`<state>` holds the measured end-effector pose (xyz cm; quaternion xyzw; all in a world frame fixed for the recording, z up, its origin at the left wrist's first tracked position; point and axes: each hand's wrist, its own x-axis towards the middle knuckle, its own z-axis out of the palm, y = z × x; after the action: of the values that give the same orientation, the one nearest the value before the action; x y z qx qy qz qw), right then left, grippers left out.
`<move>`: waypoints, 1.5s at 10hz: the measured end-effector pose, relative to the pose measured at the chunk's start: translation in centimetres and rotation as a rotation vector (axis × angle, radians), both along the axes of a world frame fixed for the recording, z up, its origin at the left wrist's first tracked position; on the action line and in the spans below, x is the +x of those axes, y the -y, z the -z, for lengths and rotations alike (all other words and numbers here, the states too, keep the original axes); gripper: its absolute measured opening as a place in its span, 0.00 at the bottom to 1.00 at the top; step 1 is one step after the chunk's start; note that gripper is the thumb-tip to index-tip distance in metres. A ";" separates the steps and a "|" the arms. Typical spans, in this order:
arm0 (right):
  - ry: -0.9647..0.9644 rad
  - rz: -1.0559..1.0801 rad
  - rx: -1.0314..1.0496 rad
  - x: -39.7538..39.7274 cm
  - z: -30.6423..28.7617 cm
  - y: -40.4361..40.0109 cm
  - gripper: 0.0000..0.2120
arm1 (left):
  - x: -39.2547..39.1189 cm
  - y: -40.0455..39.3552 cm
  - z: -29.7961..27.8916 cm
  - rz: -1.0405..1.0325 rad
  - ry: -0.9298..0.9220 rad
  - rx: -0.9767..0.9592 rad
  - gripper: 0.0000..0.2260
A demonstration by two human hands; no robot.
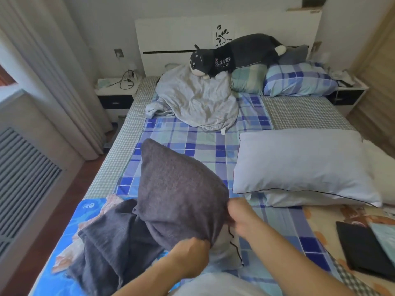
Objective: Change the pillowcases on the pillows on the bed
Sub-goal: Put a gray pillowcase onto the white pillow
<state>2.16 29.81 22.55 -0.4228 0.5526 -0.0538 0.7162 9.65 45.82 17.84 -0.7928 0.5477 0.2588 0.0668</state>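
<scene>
Hands gripping grey pillowcase (177, 189) at near bed (111, 159) edge: left hand (192, 256) bunching its hem in curled fingers, right hand (240, 214) pinching its side, blurred. Bare pillow (299, 165) lying flat to the right.

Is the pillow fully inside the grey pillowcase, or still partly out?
Partly out. The white pillow end shows below the grey pillowcase, whose open edge the left hand and right hand grip.

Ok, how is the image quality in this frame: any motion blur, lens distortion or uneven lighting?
Head view: both hands, left hand and right hand, are motion-smeared where they grip the dark grey fleece pillowcase; wide-angle bending curves the white headboard; soft daylight from the left, no glare; the bare white pillow stays sharp.
</scene>
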 end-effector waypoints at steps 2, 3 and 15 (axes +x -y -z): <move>-0.135 -0.040 -0.898 -1.1 -4.8 3.9 0.11 | -1.7 0.2 -0.5 0.040 -0.135 0.063 0.13; -0.088 -0.647 -0.938 2.4 -9.5 2.1 0.34 | -2.1 0.8 -0.5 0.151 -0.165 0.072 0.14; -0.569 -1.278 -0.597 -12.5 12.1 2.3 0.31 | 4.5 -5.2 12.4 -0.351 -0.211 0.128 0.22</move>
<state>-10.31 27.53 10.45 -0.8340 0.3256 0.3356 0.2930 14.11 51.06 5.41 -0.8388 0.3875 0.3822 0.0131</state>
